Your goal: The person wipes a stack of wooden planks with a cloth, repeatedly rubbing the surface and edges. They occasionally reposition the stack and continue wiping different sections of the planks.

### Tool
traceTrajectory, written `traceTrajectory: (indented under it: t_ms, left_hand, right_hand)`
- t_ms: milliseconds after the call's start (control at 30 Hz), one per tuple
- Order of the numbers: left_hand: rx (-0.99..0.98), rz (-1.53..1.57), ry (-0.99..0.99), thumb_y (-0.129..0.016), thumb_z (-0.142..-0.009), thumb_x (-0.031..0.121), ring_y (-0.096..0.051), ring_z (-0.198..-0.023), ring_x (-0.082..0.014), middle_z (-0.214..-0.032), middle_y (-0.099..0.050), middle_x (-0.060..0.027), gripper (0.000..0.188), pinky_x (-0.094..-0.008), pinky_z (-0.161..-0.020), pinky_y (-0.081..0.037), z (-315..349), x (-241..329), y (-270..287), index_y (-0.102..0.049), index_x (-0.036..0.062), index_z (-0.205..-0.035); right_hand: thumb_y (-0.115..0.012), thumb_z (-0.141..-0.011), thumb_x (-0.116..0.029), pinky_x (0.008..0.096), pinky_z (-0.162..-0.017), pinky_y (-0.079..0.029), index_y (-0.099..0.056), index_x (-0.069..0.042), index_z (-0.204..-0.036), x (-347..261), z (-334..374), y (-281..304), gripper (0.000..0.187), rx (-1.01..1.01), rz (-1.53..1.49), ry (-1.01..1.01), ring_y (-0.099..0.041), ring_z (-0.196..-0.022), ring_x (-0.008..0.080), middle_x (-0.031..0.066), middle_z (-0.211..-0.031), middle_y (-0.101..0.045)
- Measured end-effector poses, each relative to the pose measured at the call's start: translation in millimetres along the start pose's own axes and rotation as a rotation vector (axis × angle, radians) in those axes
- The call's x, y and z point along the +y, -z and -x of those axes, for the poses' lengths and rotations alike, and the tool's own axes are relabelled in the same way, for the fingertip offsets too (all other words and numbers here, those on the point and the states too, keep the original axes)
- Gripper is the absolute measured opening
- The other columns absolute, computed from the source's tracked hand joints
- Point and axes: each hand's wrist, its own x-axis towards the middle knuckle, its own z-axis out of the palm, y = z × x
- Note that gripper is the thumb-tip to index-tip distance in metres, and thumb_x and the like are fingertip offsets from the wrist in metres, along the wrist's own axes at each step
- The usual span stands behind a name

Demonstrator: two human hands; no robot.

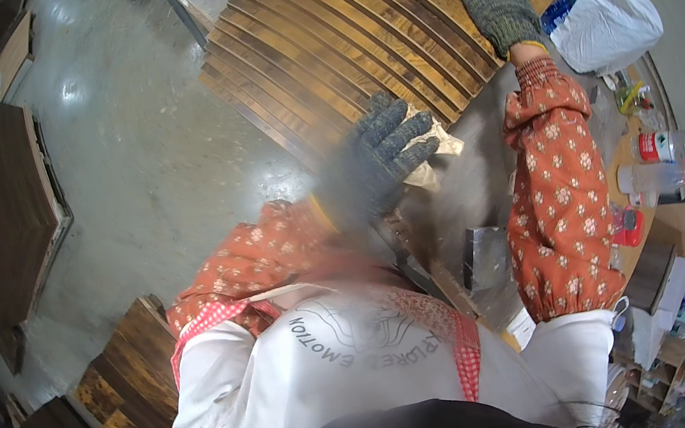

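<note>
- From my remote seat, I look down through the head camera at a fanned stack of brown wood-grain boards (344,16), their edges stepped, at the top centre of my view.
- I see the left hand (382,150) in a dark grey knit glove at the stack's near edge, its fingers spread and pointing up and right.
- A crumpled tan sheet (448,144) shows just beside and partly behind those fingers; the palm is hidden and the wrist blurred, so I cannot tell whether the hand grips it.
- I find the right hand (500,3), gloved alike, laid back-up on the top board near its right side, fingers extended close together and pinching nothing that I can see.
- Near that hand I make out a white plastic bag (609,22) with something blue in its mouth.
- Below the bag, clear plastic bottles (658,176) lie on a tan surface (617,152).
</note>
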Motion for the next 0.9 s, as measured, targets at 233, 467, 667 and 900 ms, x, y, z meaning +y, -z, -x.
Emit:
traceTrajectory:
  t_ms: [233,467,667,900]
  left_hand:
    - [-0.001,0.033,0.082,-0.077,-0.072,0.030,-0.046,-0.132,-0.0353,-0.142,-0.051,-0.0093,0.063,-0.0480,-0.106,-0.040,-14.9,-32.5,25.2,-0.057,0.0125,-0.129]
    - [-0.166,0.073,-0.027,-0.079,-0.069,0.030,-0.053,-0.125,-0.0347,-0.133,-0.057,-0.0112,0.058,-0.0460,-0.099,-0.046,-12.1,-2.5,12.5,-0.063,0.0128,-0.122]
    - [-0.172,-0.031,-0.011,-0.076,-0.075,0.030,-0.049,-0.130,-0.0331,-0.137,-0.055,-0.0134,0.058,-0.0447,-0.106,-0.040,-35.8,-25.7,52.8,-0.060,0.0102,-0.127]
    - [-0.199,0.125,-0.095,-0.075,-0.067,0.022,-0.051,-0.128,-0.0343,-0.138,-0.053,-0.0143,0.067,-0.0495,-0.105,-0.041,-2.6,0.1,-4.2,-0.056,0.0117,-0.131]
  right_hand:
    - [-0.045,-0.095,-0.044,0.0424,-0.110,-0.036,-0.055,-0.005,-0.134,1.0,-1.0,-5.1,0.055,-0.025,-0.022,-0.098,-0.049,-0.129,0.0349,0.0217,-0.138,-0.053]
    - [-0.048,-0.093,-0.037,0.0470,-0.101,-0.042,-0.064,-0.002,-0.117,-9.6,-0.8,-1.7,0.045,0.100,-0.106,-0.122,-0.057,-0.115,0.0399,0.0245,-0.121,-0.062]
    - [-0.051,-0.090,-0.036,0.0485,-0.093,-0.046,-0.066,-0.003,-0.111,-10.1,-7.5,1.0,0.041,-0.057,-0.044,-0.091,-0.061,-0.105,0.0400,0.0226,-0.113,-0.066]
    - [-0.051,-0.090,-0.037,0.0483,-0.091,-0.048,-0.067,-0.006,-0.112,-7.3,-6.9,-4.2,0.041,0.067,-0.008,-0.030,-0.063,-0.102,0.0393,0.0217,-0.111,-0.067]
